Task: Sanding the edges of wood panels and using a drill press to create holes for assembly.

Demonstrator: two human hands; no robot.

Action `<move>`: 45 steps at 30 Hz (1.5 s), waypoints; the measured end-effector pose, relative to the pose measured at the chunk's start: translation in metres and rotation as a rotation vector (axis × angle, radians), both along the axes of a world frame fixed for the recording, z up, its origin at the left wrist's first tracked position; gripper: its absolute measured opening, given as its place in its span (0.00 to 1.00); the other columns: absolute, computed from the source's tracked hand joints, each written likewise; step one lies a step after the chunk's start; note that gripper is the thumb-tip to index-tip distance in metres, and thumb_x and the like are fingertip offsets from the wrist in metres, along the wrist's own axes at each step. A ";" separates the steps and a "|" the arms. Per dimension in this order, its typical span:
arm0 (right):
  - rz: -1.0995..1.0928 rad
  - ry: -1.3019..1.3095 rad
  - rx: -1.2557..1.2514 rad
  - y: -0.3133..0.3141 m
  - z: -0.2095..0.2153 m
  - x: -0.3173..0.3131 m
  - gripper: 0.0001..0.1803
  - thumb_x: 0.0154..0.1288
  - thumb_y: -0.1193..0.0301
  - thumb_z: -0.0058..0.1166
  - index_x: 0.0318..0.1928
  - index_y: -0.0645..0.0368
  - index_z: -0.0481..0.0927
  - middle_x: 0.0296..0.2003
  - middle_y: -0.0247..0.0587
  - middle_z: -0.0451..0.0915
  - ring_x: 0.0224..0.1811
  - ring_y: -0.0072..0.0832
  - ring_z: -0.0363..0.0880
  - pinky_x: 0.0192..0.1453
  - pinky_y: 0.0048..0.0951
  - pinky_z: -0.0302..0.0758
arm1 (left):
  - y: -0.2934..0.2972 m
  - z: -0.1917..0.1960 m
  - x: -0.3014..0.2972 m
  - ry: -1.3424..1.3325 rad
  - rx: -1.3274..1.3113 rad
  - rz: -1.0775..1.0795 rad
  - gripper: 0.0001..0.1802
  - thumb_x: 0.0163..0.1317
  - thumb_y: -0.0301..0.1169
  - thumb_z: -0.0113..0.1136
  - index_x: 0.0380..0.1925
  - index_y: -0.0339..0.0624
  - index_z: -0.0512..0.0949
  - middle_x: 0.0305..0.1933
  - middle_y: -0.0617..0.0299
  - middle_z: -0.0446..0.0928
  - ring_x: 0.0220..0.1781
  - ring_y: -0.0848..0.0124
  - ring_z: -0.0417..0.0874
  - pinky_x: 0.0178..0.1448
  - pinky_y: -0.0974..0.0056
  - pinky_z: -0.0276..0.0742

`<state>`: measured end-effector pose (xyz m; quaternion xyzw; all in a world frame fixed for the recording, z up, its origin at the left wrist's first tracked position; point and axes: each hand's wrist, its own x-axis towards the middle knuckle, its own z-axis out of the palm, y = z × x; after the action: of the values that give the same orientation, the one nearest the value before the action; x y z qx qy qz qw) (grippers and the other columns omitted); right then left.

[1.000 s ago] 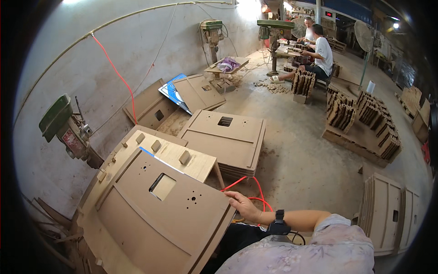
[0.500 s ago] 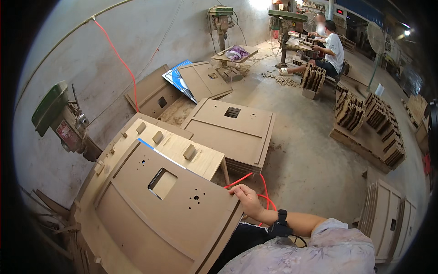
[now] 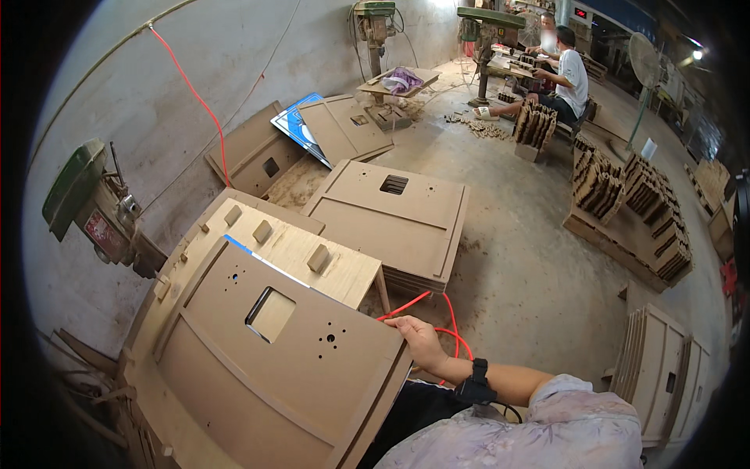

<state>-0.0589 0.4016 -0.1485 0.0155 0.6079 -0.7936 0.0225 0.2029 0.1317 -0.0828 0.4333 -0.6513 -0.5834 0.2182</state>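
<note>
A large brown fibreboard panel point(image 3: 258, 367) lies on a wooden workbench point(image 3: 351, 275). Cut into it are a rounded rectangular opening and two clusters of small round holes, and raised strips run along it. Blue and white show along its far edge. My right hand point(image 3: 419, 342) is closed on the panel's far right corner, fingertips pinching the edge. A black strap with a small device point(image 3: 475, 383) is round that wrist. My left hand does not show.
Small wooden blocks point(image 3: 318, 258) stand on the bench. A green drill press point(image 3: 98, 199) is at left. Beyond the bench sits a stack of similar panels point(image 3: 391, 211), a red hose point(image 3: 453, 313) beside it. Farther off, two people point(image 3: 573, 82) sit near cut wooden pieces point(image 3: 598, 184).
The view has shifted slightly, so the bench and panel appear a little farther left. My right hand keeps its grip on the same corner of the panel.
</note>
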 end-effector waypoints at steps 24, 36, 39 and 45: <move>0.067 0.253 0.094 0.006 -0.011 0.005 0.26 0.73 0.58 0.38 0.54 0.72 0.72 0.49 0.45 0.77 0.53 0.29 0.74 0.60 0.30 0.67 | -0.019 -0.026 0.058 -0.065 -0.235 -0.326 0.62 0.41 0.32 0.79 0.69 0.33 0.44 0.60 0.51 0.71 0.57 0.67 0.76 0.56 0.66 0.73; 0.091 0.246 0.172 -0.003 -0.021 0.001 0.18 0.72 0.67 0.42 0.52 0.68 0.75 0.47 0.41 0.79 0.51 0.25 0.75 0.57 0.25 0.70 | -0.022 0.003 0.033 0.005 -0.099 -0.426 0.57 0.49 0.27 0.71 0.71 0.39 0.40 0.65 0.50 0.63 0.64 0.62 0.67 0.64 0.61 0.65; -0.001 0.270 0.200 0.007 -0.017 0.002 0.18 0.73 0.65 0.42 0.52 0.67 0.75 0.44 0.40 0.80 0.47 0.22 0.76 0.53 0.23 0.71 | -0.025 -0.007 0.038 -0.053 -0.153 -0.381 0.58 0.49 0.25 0.71 0.71 0.37 0.38 0.67 0.52 0.61 0.65 0.63 0.65 0.67 0.62 0.61; -0.018 0.246 0.181 0.004 -0.019 0.007 0.20 0.74 0.62 0.41 0.51 0.67 0.75 0.43 0.39 0.80 0.45 0.21 0.76 0.51 0.23 0.72 | -0.029 -0.011 0.045 -0.100 -0.138 -0.441 0.58 0.50 0.24 0.71 0.71 0.35 0.38 0.63 0.49 0.67 0.61 0.64 0.70 0.63 0.64 0.65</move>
<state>-0.0524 0.4060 -0.1671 -0.0744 0.6749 -0.7316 -0.0609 0.2481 0.1026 -0.0942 0.2931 -0.7785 -0.5489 0.0821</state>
